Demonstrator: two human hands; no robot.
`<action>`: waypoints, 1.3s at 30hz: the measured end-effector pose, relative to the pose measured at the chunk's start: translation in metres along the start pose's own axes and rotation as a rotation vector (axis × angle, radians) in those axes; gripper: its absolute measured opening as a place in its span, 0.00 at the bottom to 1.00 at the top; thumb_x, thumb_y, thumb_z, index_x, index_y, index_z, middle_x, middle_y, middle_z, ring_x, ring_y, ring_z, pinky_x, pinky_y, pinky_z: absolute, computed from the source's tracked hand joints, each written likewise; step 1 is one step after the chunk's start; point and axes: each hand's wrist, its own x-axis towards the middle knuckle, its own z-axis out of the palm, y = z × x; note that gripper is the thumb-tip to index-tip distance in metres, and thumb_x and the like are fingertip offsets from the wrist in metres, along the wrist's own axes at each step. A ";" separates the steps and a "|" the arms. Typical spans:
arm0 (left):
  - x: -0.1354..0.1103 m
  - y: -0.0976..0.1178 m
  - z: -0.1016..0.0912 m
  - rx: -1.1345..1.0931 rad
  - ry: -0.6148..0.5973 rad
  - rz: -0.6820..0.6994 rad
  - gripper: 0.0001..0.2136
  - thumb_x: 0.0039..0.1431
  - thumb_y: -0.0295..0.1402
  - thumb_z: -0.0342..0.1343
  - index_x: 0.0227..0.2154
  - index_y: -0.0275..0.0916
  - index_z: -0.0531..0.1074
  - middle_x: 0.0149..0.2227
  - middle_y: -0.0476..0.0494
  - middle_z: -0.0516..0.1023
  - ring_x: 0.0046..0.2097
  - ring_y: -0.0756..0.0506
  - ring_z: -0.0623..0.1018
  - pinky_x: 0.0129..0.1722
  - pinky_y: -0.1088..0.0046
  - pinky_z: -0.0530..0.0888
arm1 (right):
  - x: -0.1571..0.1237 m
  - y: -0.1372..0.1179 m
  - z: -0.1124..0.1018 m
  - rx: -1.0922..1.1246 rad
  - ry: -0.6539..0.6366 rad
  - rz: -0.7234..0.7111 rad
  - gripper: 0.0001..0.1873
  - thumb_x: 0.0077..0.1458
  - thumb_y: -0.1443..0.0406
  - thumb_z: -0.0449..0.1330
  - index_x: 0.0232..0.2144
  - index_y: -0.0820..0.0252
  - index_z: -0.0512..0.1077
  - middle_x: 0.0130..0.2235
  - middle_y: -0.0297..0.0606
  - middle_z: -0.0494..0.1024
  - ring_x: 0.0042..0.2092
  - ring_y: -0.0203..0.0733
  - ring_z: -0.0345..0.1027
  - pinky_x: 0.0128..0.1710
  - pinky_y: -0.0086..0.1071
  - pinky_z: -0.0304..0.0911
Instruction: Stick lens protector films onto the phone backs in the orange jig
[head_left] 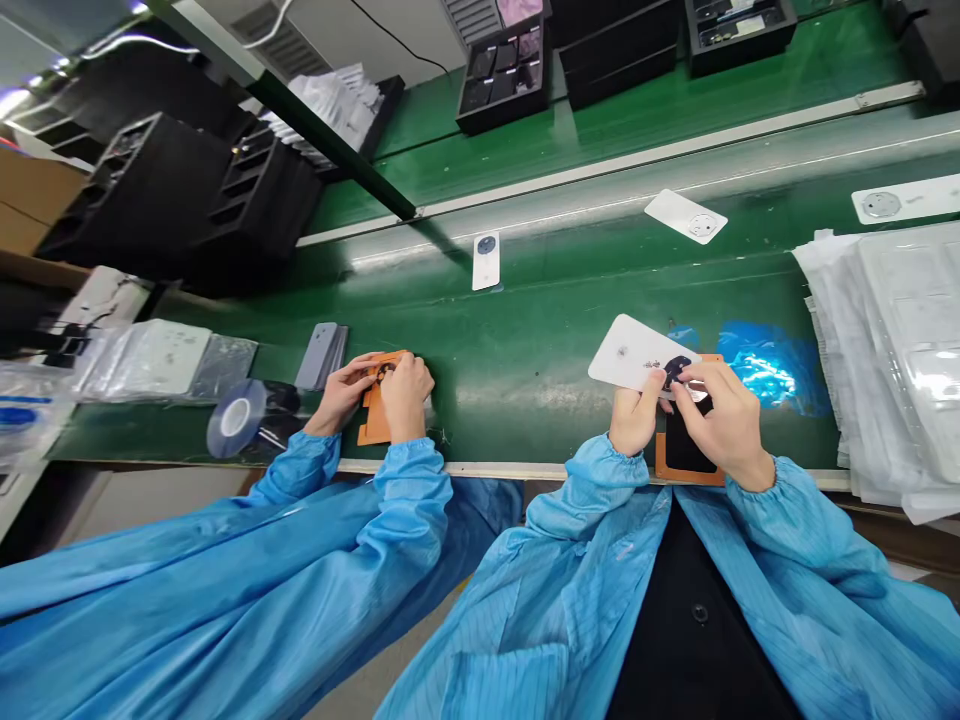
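My left hand (636, 418) holds a white phone back cover (624, 352), tilted above the bench edge. Small dark print and a black round piece (679, 370) show on the cover. My right hand (720, 410) is closed at that black piece, its thumb and finger pinching there; exactly what lies between the fingertips is hard to make out. Below my hands, at the front edge, lies an orange fixture (691, 476) with a black surface inside, partly covered by my hands. Beside it on the right lies crinkled blue film (769, 365).
A co-worker's hands (382, 390) work over another orange fixture at left, near a tape roll (234, 420) and stacked grey panels (319, 355). White covers (686, 216) lie on the green bench (540, 330). Clear plastic trays (900, 350) stand at right. Black trays (504, 75) sit behind.
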 end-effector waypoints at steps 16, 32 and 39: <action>-0.014 0.028 0.015 -0.074 -0.002 -0.104 0.15 0.62 0.47 0.63 0.47 0.48 0.83 0.47 0.45 0.83 0.65 0.27 0.73 0.51 0.52 0.83 | 0.007 0.001 -0.003 0.075 0.069 0.126 0.07 0.66 0.64 0.58 0.38 0.54 0.77 0.43 0.43 0.83 0.43 0.46 0.78 0.42 0.39 0.78; -0.014 0.001 0.021 -0.131 -0.078 -0.011 0.26 0.64 0.54 0.59 0.54 0.40 0.79 0.60 0.39 0.79 0.63 0.36 0.76 0.68 0.57 0.71 | 0.014 0.018 0.004 -0.096 0.097 0.102 0.04 0.59 0.69 0.56 0.33 0.54 0.68 0.33 0.38 0.75 0.33 0.42 0.70 0.34 0.37 0.68; 0.011 0.003 -0.008 -0.532 0.053 -0.257 0.24 0.62 0.45 0.66 0.55 0.35 0.75 0.52 0.35 0.83 0.51 0.38 0.85 0.56 0.57 0.81 | 0.008 0.135 -0.048 -0.312 0.160 0.244 0.15 0.59 0.60 0.62 0.22 0.53 0.67 0.21 0.36 0.67 0.25 0.41 0.60 0.32 0.40 0.62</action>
